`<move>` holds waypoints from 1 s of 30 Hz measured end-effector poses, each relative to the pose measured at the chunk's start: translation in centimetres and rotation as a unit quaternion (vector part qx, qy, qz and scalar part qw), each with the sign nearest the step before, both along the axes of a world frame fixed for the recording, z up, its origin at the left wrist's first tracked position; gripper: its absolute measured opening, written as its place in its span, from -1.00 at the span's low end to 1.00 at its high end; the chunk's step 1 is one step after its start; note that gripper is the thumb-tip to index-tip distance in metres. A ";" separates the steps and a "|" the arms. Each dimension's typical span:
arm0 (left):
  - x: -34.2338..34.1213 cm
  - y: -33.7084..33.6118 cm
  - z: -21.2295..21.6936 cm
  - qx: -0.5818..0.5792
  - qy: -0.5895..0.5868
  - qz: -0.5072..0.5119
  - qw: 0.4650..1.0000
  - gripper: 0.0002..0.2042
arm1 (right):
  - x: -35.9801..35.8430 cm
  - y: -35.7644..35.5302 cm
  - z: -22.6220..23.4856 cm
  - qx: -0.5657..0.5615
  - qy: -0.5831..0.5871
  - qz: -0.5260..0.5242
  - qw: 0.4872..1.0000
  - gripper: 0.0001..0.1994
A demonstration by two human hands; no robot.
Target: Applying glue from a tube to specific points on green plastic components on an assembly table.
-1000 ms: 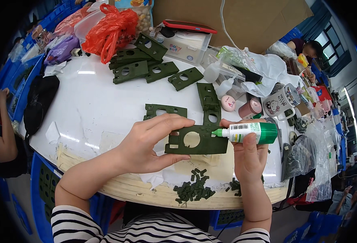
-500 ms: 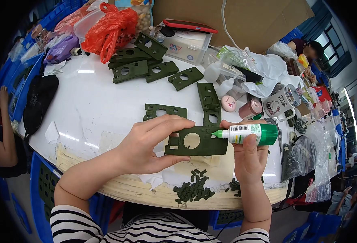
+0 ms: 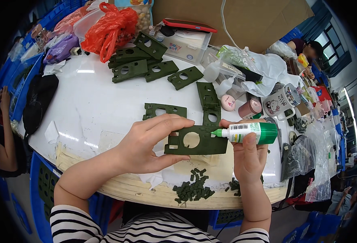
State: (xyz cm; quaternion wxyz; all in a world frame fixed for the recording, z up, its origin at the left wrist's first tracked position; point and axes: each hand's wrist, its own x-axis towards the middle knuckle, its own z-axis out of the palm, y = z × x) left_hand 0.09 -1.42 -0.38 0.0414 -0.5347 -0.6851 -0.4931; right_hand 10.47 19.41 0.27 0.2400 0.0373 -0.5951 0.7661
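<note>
My left hand (image 3: 156,139) grips a dark green plastic plate (image 3: 211,142) by its left end, thumb along the lower edge and fingers over the upper one. The plate has a large round hole and smaller cutouts. In my right hand (image 3: 249,156) lies a white glue bottle (image 3: 243,133) with a green base, pointing left. Its green nozzle tip is at the plate's upper right part; whether it touches cannot be made out. Behind my hands more green plates (image 3: 165,109) lie on the table, one pair (image 3: 209,99) standing end to end.
Small dark green pieces (image 3: 192,186) are heaped at the table's near edge. Several more plates (image 3: 129,71) are piled farther back, by a red plastic bag (image 3: 109,32). At right stand a pink jar (image 3: 250,108) and a white mug (image 3: 276,104). A black cap (image 3: 40,101) lies at left.
My hands, the plate and the glue bottle have hardly moved. At the far left, another person's hands have shifted slightly.
</note>
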 end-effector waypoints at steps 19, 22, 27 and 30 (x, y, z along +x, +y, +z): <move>-0.2 0.2 0.0 0.018 -0.015 -0.001 1.000 -0.41 | 0.0 0.2 -0.1 -0.007 0.000 0.016 1.000 -0.70; -0.2 0.2 0.0 0.020 -0.014 0.000 1.000 -0.41 | 0.0 0.1 0.0 0.002 -0.004 0.011 1.000 -0.70; -0.2 0.1 -0.1 0.021 -0.009 0.001 1.000 -0.41 | 0.0 0.1 0.0 0.006 -0.006 0.009 1.000 -0.70; -0.2 0.1 0.0 0.021 -0.008 0.000 1.000 -0.41 | 0.0 0.0 0.0 0.006 -0.009 0.006 1.000 -0.71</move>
